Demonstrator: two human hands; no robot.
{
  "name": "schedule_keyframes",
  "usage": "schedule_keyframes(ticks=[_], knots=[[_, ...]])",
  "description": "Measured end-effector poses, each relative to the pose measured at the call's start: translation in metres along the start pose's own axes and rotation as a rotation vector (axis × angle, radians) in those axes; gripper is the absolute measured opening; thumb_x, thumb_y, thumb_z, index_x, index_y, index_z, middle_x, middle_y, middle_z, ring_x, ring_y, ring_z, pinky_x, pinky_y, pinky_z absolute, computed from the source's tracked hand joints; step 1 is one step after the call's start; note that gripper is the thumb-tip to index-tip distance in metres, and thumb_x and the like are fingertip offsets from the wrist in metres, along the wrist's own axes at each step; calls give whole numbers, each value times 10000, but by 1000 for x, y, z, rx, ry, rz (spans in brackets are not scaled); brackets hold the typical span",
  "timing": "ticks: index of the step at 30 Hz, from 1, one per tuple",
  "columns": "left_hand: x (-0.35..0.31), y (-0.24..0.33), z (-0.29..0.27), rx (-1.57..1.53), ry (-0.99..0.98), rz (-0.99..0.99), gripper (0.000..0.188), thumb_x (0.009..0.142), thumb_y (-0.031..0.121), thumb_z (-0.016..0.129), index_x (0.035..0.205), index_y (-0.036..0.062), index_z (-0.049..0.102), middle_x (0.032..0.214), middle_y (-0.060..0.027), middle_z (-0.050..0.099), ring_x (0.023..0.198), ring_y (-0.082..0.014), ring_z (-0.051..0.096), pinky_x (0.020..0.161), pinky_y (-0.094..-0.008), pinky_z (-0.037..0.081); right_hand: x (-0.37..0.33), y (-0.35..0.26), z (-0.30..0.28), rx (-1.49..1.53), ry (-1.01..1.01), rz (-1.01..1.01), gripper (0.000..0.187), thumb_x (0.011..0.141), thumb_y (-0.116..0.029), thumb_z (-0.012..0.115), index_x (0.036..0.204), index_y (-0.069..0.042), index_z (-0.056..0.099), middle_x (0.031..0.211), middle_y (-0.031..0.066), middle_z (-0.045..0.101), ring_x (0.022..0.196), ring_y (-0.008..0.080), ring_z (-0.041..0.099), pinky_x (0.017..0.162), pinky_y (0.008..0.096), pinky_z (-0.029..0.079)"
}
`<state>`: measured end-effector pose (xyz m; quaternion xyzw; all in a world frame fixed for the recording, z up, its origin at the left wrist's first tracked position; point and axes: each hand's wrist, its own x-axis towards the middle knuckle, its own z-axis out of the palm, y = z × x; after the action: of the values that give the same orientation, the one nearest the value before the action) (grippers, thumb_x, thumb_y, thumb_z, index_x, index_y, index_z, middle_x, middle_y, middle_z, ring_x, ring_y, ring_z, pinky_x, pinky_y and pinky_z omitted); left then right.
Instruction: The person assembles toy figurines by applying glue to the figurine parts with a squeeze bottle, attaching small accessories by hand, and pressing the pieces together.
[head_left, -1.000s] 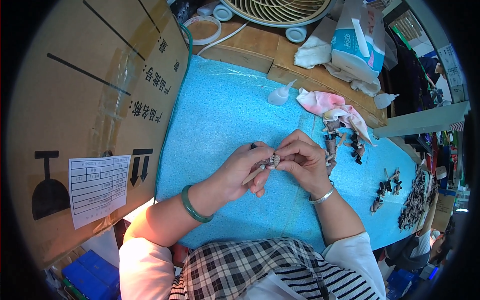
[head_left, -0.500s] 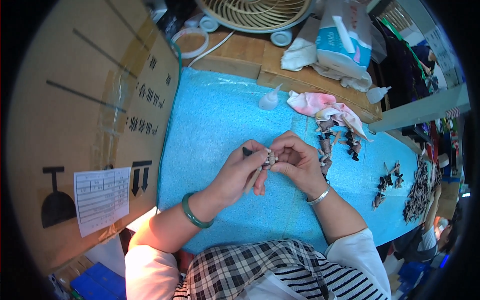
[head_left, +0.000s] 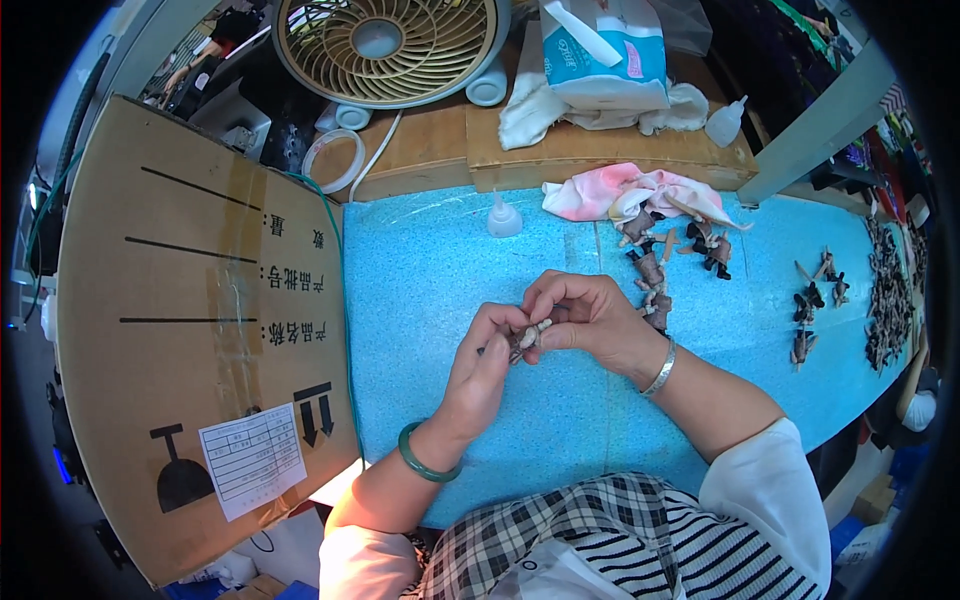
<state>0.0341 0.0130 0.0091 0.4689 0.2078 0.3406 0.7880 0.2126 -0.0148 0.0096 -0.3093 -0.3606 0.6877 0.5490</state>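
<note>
A small grey-brown figurine with pale parts (head_left: 526,341) is between my two hands, over the blue table mat. My left hand (head_left: 475,375) is closed around its body, the thumb lying along it. The fingertips of my right hand (head_left: 598,322) pinch its pale end, and the other fingers of that hand are curled. Fingers hide much of the figurine. To the right of my hands lies a line of similar figurines (head_left: 650,272) in brown, black and pale colours. Beyond my hands stands a small translucent squeeze bottle (head_left: 504,217).
A large cardboard box (head_left: 180,400) walls off the left side. At the back are a fan (head_left: 380,45), a tissue pack (head_left: 605,65), a pink-and-white cloth (head_left: 610,192) and another squeeze bottle (head_left: 726,122). A dense pile of figurines (head_left: 888,295) lies at the far right.
The view has swung left, showing more of the box and fan. Both hands still hold the figurine, now turned differently; its dark end and long pale piece no longer show beside my left hand.
</note>
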Motion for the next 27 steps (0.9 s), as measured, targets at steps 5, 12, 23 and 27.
schedule_keyframes(ticks=[5,12,23,27], knots=[[-2,0,-3,61,21,-24,193,937,195,475,1041,33,463,944,-59,510,847,-123,470,780,-283,402,0,1,2,-67,-11,4,166,738,42,707,873,-19,631,965,57,577,898,134,591,793,272,517],[-2,2,-4,267,-103,158,170,937,181,476,1027,43,436,919,-48,461,824,-117,421,757,-278,363,-1,2,0,-171,-74,-155,150,722,-3,733,836,-31,640,984,66,581,969,156,568,866,298,475],[-1,1,11,67,227,68,183,978,266,415,1008,89,451,911,-69,549,772,-164,515,698,-294,426,-3,1,14,-559,90,-361,261,768,-101,693,1001,-21,607,947,74,581,880,157,598,731,291,514],[-8,15,11,-202,196,11,291,978,342,386,1038,79,495,897,-92,555,763,-197,517,715,-343,426,-2,-7,18,-738,166,-503,274,789,-73,667,1055,-46,608,976,57,601,917,150,586,752,271,490]])
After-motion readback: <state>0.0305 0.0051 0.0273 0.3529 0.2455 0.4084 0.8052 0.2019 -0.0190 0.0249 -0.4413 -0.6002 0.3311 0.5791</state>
